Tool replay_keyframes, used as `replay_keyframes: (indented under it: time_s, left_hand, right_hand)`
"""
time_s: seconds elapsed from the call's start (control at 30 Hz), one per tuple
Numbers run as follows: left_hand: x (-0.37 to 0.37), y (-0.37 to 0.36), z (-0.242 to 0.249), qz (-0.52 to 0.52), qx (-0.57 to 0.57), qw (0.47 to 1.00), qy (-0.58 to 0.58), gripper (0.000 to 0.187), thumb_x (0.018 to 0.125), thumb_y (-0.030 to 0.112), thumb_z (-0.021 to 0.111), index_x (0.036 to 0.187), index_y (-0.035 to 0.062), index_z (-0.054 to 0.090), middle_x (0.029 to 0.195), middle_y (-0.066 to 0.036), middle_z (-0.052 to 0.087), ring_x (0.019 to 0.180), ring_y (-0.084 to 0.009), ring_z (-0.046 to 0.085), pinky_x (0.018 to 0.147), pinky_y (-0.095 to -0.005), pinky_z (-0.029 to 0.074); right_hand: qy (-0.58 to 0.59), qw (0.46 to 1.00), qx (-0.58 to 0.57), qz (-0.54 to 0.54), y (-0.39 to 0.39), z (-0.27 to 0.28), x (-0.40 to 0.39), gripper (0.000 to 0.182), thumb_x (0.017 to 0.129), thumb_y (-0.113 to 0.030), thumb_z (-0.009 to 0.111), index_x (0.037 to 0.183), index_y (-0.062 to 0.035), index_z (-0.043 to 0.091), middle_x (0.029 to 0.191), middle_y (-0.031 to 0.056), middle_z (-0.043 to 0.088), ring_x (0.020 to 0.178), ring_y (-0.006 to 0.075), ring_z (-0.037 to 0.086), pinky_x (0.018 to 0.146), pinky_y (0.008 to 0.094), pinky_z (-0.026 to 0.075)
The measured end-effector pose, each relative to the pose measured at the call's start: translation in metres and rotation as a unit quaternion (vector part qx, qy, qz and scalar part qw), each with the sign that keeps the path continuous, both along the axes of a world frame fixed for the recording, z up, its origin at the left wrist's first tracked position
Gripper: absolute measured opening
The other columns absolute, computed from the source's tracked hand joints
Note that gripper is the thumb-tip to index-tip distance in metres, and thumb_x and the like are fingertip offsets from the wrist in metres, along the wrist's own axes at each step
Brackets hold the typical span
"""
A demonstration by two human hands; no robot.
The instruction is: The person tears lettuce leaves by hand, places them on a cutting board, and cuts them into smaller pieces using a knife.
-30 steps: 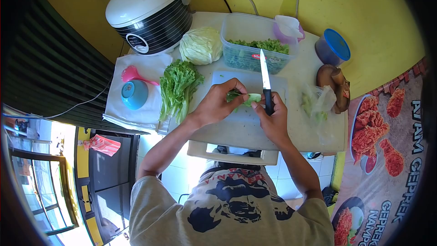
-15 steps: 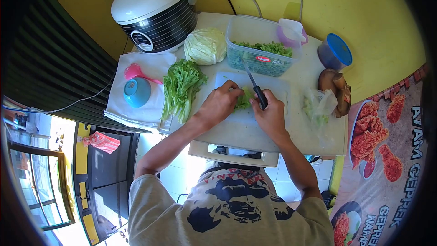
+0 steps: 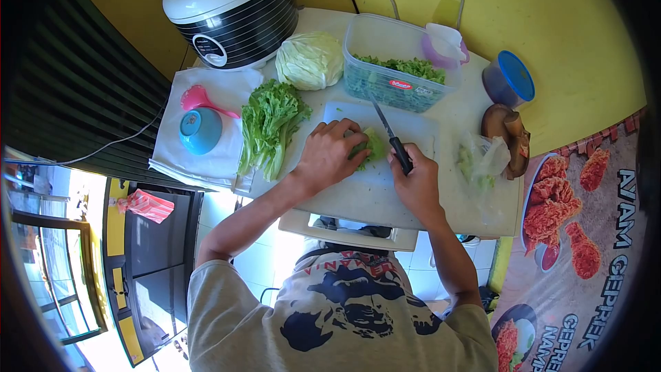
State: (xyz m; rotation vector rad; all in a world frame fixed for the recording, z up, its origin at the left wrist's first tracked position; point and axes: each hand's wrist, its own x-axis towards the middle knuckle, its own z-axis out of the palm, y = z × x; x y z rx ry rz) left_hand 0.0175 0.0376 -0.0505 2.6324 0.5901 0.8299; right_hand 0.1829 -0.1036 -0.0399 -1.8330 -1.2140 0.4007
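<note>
Over a white cutting board (image 3: 420,124), my left hand (image 3: 332,153) has its fingers curled around a small bunch of green lettuce (image 3: 374,148). My right hand (image 3: 416,182) grips the black handle of a knife (image 3: 399,154), whose blade points up and away, just right of the lettuce. Behind the board stands a clear plastic container (image 3: 406,100) holding cut greens. Whole leafy lettuce (image 3: 273,124) lies left of my left hand, and a pale cabbage (image 3: 310,60) sits behind it.
A rice cooker (image 3: 234,17) stands at the back left. On a white cloth (image 3: 169,124) are an upturned blue bowl (image 3: 200,131) and a pink ladle (image 3: 196,98). At the right are a plastic bag (image 3: 484,158), a brown wooden object (image 3: 506,139) and a blue-lidded tub (image 3: 508,79).
My right hand and the knife have moved slightly right, away from the lettuce and my left hand. The whole view has shifted a little.
</note>
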Motion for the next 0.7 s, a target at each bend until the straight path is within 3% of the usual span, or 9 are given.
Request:
replay_keyframes:
  time_s: [0.13,0.27,0.57,0.7]
  left_hand:
    - [-0.002,-0.001,0.002,0.004,-0.014,1.0,0.012,0.017,0.087,0.024,0.083,0.101,0.0139,0.08,0.104,-0.004,0.068,0.091,-0.027,0.07,0.084,-0.0414,0.055]
    - [-0.005,-0.003,0.004,0.008,-0.002,1.0,0.015,0.019,0.086,0.023,0.084,0.102,0.0142,0.083,0.104,-0.002,0.068,0.091,-0.0249,0.069,0.084,-0.0411,0.055]
    - [-0.006,0.0,0.0,-0.001,0.001,1.0,0.001,0.019,0.084,0.021,0.086,0.102,0.0138,0.083,0.103,-0.002,0.068,0.087,-0.0233,0.067,0.082,-0.0403,0.055]
    - [-0.006,-0.002,0.003,0.005,0.035,0.999,0.002,0.019,0.085,0.022,0.084,0.103,0.0143,0.081,0.107,-0.001,0.07,0.095,-0.0218,0.066,0.087,-0.0396,0.052]
  right_hand:
    - [-0.029,1.0,-0.005,0.006,-0.02,0.006,0.0,0.032,0.099,-0.008,0.067,0.13,-0.0022,0.064,0.089,0.0211,0.073,0.07,0.0325,0.072,0.064,0.0372,0.054]
    - [-0.068,0.995,-0.005,0.079,-0.045,0.002,-0.005,0.052,0.103,-0.005,0.059,0.154,-0.0084,0.051,0.094,0.0215,0.071,0.072,0.0365,0.071,0.065,0.0404,0.056]
    - [-0.172,0.978,-0.055,0.1,-0.066,-0.009,-0.004,0.058,0.099,-0.007,0.062,0.156,-0.0167,0.052,0.078,0.0108,0.065,0.054,0.0282,0.064,0.052,0.0408,0.053]
    - [-0.209,0.971,-0.056,0.1,-0.068,-0.013,-0.002,0.061,0.098,-0.007,0.064,0.157,-0.0172,0.05,0.074,0.0091,0.062,0.053,0.0272,0.062,0.051,0.0406,0.052]
